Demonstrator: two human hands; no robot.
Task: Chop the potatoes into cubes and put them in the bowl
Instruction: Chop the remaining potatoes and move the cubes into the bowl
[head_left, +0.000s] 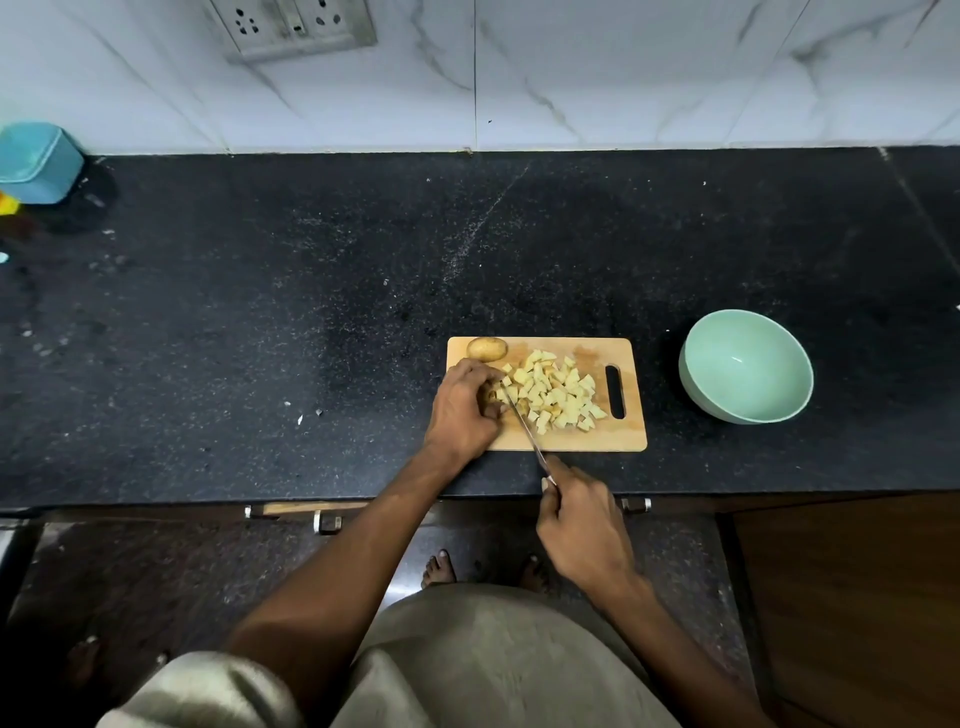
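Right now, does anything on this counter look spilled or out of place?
A few pale scraps lie on the black counter left of the cutting board. The potato cubes sit on the board; the bowl is upright.

Dim, soft light; warped, blurred edges.

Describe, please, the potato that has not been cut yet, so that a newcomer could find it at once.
On the black countertop lies a wooden cutting board, left of a mint-green bowl. The uncut potato sits at the board's far left corner, just beyond the left hand. Unlike the pale potato cubes heaped beside it, it is whole, rounded and brown-skinned.
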